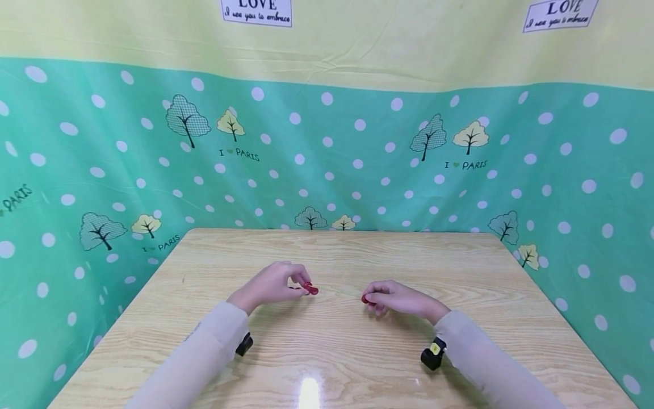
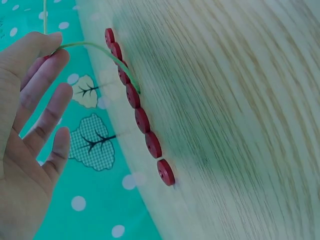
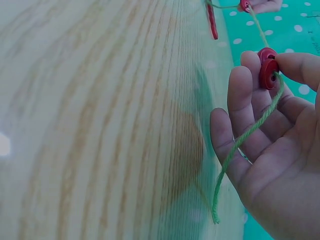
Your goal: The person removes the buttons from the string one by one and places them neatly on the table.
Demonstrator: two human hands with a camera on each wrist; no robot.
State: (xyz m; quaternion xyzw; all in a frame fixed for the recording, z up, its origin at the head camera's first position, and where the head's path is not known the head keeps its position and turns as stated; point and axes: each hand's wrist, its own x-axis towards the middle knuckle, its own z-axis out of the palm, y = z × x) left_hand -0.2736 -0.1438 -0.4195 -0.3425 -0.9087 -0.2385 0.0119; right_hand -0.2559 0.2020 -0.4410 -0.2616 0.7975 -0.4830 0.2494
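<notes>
In the head view my left hand [image 1: 276, 282] and right hand [image 1: 398, 298] are held apart above the table. My right thumb and fingers pinch a pair of red buttons [image 3: 269, 74] threaded on green yarn [image 3: 250, 131], whose loose end hangs past the palm. The yarn stretches from them to my left hand, where a red button [image 3: 244, 5] shows at the fingertips. In the left wrist view my left hand [image 2: 30, 110] mostly hides that button. More yarn [image 2: 102, 48] arcs from its fingertips toward a row of red buttons [image 2: 142, 120] lying on the table.
The wood-grained table [image 1: 332, 352] reaches back to a green dotted cloth [image 1: 327, 153] that hangs behind and along the sides. A black wrist camera [image 1: 433, 355] sits under the right sleeve, another [image 1: 244, 344] under the left.
</notes>
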